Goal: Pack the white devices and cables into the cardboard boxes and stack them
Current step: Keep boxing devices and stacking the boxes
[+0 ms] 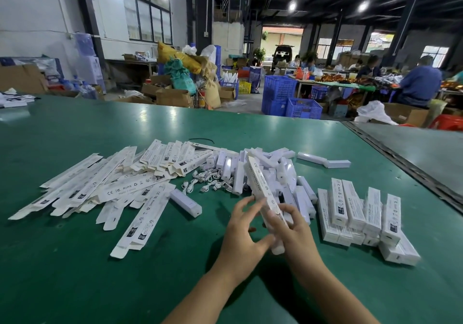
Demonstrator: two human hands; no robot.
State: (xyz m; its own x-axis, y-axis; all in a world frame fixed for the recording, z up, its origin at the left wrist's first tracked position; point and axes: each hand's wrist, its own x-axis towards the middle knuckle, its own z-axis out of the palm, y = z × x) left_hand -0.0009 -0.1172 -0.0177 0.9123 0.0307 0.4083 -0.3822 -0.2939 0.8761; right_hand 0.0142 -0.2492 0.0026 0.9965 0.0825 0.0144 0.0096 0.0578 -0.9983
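Note:
A long white cardboard box (260, 185) slants up from my hands, with a white device end (277, 248) showing at its near end. My right hand (293, 231) grips the box from the right. My left hand (241, 228) touches it from the left, thumb near the bottom end, fingers spread. Flat unfolded boxes (105, 190) lie fanned out on the left. A heap of loose white devices (265, 165) and coiled white cables (208, 182) sits just beyond my hands. Packed boxes (363, 216) are stacked at the right.
The green table (75, 261) runs to a metal-edged seam (400, 163) on the right. One loose device (186, 202) lies left of my hands, two more (323, 160) at the far right of the heap. Blue crates and seated workers are beyond the table.

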